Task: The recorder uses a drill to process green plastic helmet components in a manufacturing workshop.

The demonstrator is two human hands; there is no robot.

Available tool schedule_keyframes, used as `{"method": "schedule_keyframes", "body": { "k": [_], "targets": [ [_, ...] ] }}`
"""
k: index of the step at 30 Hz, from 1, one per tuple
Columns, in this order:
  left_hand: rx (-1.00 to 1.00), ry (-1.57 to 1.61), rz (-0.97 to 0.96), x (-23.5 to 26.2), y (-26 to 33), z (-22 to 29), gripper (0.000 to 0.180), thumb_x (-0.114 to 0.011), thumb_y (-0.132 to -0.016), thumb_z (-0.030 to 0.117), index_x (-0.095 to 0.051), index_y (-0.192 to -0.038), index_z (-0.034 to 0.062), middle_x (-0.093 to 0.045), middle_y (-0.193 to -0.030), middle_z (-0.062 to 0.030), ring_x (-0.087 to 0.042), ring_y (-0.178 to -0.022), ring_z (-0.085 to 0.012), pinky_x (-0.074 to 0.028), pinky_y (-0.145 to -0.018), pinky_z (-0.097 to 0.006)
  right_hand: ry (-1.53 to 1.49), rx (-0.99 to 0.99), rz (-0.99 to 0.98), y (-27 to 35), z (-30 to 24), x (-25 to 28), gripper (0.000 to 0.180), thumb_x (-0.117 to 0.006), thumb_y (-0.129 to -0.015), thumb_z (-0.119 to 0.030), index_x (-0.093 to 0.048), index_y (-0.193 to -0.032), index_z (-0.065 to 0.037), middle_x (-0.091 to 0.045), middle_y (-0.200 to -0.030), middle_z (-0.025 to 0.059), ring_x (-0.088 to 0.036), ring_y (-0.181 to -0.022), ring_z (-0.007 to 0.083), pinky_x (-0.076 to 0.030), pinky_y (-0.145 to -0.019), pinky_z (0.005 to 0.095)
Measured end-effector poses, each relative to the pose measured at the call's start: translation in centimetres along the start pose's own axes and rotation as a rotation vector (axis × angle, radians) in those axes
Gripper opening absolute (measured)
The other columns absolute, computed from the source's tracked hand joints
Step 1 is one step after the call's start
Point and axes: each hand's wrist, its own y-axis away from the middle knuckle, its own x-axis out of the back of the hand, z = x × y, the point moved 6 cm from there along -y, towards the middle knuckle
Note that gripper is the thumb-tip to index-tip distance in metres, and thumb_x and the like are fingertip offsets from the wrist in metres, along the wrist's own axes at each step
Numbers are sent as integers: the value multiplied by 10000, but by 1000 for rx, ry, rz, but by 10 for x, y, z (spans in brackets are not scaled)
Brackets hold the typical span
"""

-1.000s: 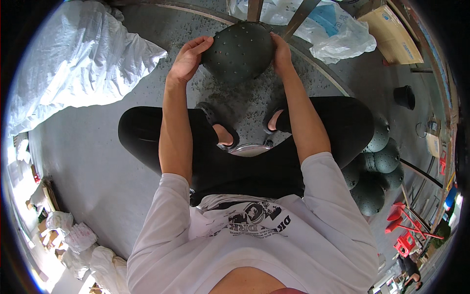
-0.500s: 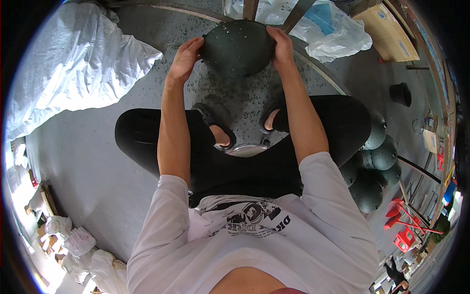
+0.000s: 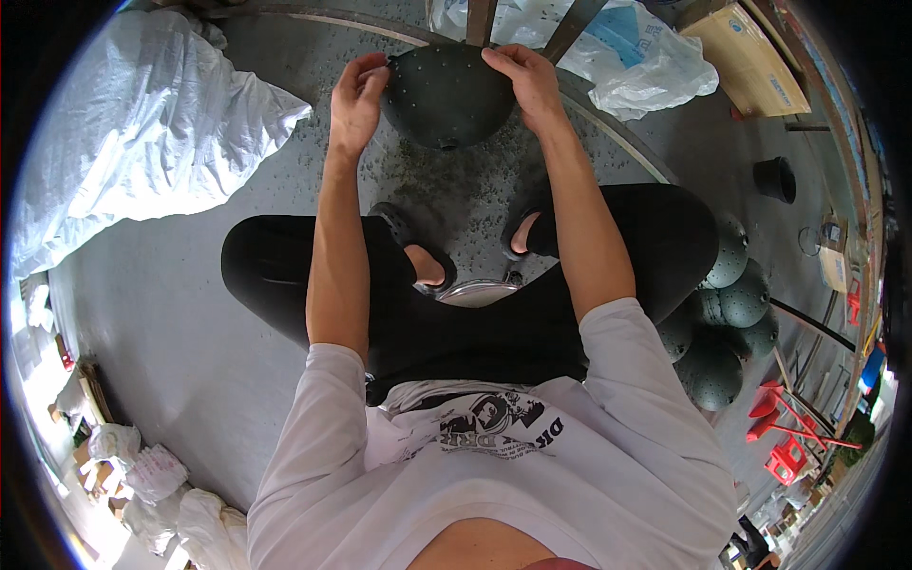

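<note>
— Head view, hands first?

— Both raised to the front, closed on a dark dome-shaped shell [image 3: 446, 95] with small holes. Left hand [image 3: 357, 95] wrapped over the left rim, fingers curled on the upper edge. Right hand [image 3: 524, 84] clamped on the right rim, thumb on the outer face. Nothing else in either grip.

— And the shell itself?

— Held between the two hands, above the floor, rounded side down and toward the body. Small stub at the lowest point of the dome.

— Just behind the grip?

— Two brown slanted bars [image 3: 527, 24], touching or almost touching the top edge of the shell; cannot tell which. Beyond the right hand, a crumpled clear plastic bag [image 3: 636, 66] and a flat cardboard box [image 3: 750, 57].

— Under the grip?

— Grey floor [image 3: 171, 313] with dark crumbs, then crossed legs in black trousers and dark sandals [image 3: 413, 242]. A shiny metal rim [image 3: 475, 293] between the feet.

— To the sides?

— Well left of the left hand, a big white sack [image 3: 123, 142]. Far down to the right of the right hand, a pile of similar dark domes [image 3: 727, 313] beside the knee, and a small black pot [image 3: 774, 178] apart from it.
</note>
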Motion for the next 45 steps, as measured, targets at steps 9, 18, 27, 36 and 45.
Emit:
{"method": "schedule_keyframes", "body": {
  "k": [9,18,27,36,45],
  "targets": [
    [-475,-397,-38,-22,16,51,745,-896,-782,391,-573,-1350,33,-631,-1298,-199,-615,-1213,-330,-492,-1019,-413,55,54,-38,5,-20,-10,278,-840,-862,-302,-753,-952,-55,-685,-857,-24,-612,-804,87,-473,-740,259],
    [-239,-377,-100,-17,13,36,850,-966,-671,422,-577,-1292,-11,-683,-1119,-167,-695,-1015,-264,-556,-905,-379,-78,51,-53,1,-17,-9,296,-771,-916,-316,-771,-1047,-50,-734,-969,22,-640,-924,112,-490,-845,281],
    [48,-75,-38,-10,8,24,900,-965,-669,458,-559,-1303,-37,-666,-1136,-208,-692,-1044,-286,-573,-919,-384,476,318,-155,18,-26,-21,764,-830,-832,-500,-567,-1451,-139,-600,-1372,177,-612,-1229,323,-482,-1046,427],
    [-303,-327,-78,-16,11,47,933,-944,-708,419,-513,-1408,-20,-611,-1277,-204,-635,-1175,-311,-517,-1016,-415,381,500,-76,11,-35,-17,659,-791,-872,-462,-591,-1430,-175,-605,-1258,161,-621,-1171,309,-489,-1007,406],
    [-347,-287,18,-19,5,62,868,-949,-692,410,-574,-1351,-11,-664,-1234,-195,-703,-1062,-279,-566,-932,-373,285,404,-163,7,-33,-26,583,-709,-937,-448,-586,-1430,-162,-602,-1264,168,-604,-1194,306,-470,-1024,387]
  ]
}}
